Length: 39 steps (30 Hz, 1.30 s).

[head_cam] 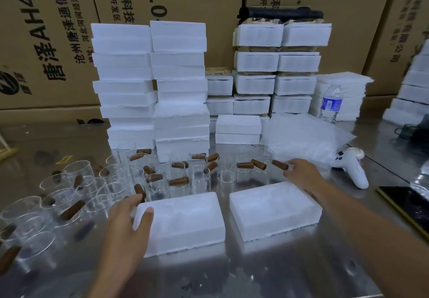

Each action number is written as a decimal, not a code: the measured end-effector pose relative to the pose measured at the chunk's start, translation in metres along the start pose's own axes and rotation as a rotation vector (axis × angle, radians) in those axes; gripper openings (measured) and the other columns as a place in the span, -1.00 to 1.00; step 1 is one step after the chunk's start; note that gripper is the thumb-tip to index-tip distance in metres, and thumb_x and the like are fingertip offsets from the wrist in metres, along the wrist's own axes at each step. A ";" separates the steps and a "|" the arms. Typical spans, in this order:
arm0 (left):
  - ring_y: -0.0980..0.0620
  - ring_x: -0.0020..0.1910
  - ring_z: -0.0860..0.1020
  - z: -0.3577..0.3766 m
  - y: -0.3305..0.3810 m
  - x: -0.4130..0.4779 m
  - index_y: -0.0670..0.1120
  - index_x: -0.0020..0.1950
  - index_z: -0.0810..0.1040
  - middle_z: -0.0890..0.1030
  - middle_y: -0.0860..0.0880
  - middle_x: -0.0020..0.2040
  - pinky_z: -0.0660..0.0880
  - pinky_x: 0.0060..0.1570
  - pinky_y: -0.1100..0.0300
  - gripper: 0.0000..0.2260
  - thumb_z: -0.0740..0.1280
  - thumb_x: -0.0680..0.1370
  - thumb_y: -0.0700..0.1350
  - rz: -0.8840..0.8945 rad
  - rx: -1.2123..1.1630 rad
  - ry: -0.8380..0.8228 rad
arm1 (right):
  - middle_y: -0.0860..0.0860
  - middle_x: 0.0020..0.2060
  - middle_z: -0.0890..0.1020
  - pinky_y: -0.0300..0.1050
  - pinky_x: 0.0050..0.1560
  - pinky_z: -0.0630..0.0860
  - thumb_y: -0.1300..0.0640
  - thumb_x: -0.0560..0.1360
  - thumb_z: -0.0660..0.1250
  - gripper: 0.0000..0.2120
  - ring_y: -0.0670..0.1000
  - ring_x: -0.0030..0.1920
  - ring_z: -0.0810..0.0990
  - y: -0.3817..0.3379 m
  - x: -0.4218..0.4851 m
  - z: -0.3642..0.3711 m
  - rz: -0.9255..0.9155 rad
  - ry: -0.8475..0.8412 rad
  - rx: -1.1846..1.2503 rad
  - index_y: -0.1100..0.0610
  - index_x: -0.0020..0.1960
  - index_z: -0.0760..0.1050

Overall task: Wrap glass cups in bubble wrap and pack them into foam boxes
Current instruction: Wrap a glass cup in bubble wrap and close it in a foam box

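Observation:
Two white foam boxes lie side by side on the steel table, the left foam box (185, 223) and the right foam box (274, 211). My left hand (125, 225) holds the left box by its left end, thumb on top and fingers along its side. Behind the boxes stand several clear glass cups (199, 179) with brown wooden handles. My right hand (301, 174) reaches past the right box and pinches the end of one cup's handle (279, 164). A stack of bubble wrap sheets (306, 135) lies just beyond that hand.
Tall stacks of foam boxes (153, 84) stand at the back, in front of cardboard cartons (46, 42). At the right are a water bottle (330, 102), a white controller (352, 170) and a dark flat device (406, 204). More cups crowd the left front (34, 223).

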<state>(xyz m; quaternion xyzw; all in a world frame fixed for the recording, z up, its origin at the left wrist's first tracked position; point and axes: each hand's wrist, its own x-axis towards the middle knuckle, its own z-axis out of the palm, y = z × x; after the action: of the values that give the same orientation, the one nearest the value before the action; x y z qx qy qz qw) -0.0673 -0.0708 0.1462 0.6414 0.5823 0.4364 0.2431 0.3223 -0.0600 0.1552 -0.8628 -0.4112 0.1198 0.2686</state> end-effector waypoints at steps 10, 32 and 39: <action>0.05 0.07 0.52 0.010 0.019 0.000 0.00 0.06 0.50 0.56 0.01 0.06 0.42 0.16 0.09 -0.80 0.31 0.54 -0.28 0.168 -0.251 0.039 | 0.02 -0.30 0.59 -0.03 -0.04 0.45 0.04 0.53 0.30 -0.90 0.11 -0.16 0.56 -0.010 0.009 0.009 0.010 0.075 0.062 0.01 -0.10 0.57; -0.18 0.05 0.64 0.084 0.096 0.011 -0.07 0.17 0.55 0.67 -0.13 0.05 0.61 -0.01 -0.03 -0.54 0.41 0.31 0.03 -0.343 -1.177 -0.701 | -0.08 -0.28 0.68 -0.44 -0.16 0.46 0.07 0.55 0.26 -0.81 -0.19 -0.20 0.60 -0.056 -0.094 -0.034 -0.425 -0.464 0.633 0.01 -0.14 0.64; -0.19 0.00 0.66 0.093 0.084 0.021 -0.13 0.20 0.52 0.69 -0.13 -0.05 0.63 -0.16 0.11 -0.51 0.43 0.31 -0.03 -0.381 -1.289 -0.507 | -0.13 -0.24 0.68 -0.47 -0.20 0.42 0.01 0.51 0.33 -0.90 -0.21 -0.17 0.62 -0.047 -0.049 -0.032 -0.432 -0.146 0.524 -0.08 -0.14 0.60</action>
<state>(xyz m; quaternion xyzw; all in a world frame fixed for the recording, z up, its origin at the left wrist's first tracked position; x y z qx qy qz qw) 0.0544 -0.0495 0.1740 0.3389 0.2362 0.4812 0.7732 0.2745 -0.0851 0.2075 -0.6466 -0.5578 0.2232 0.4700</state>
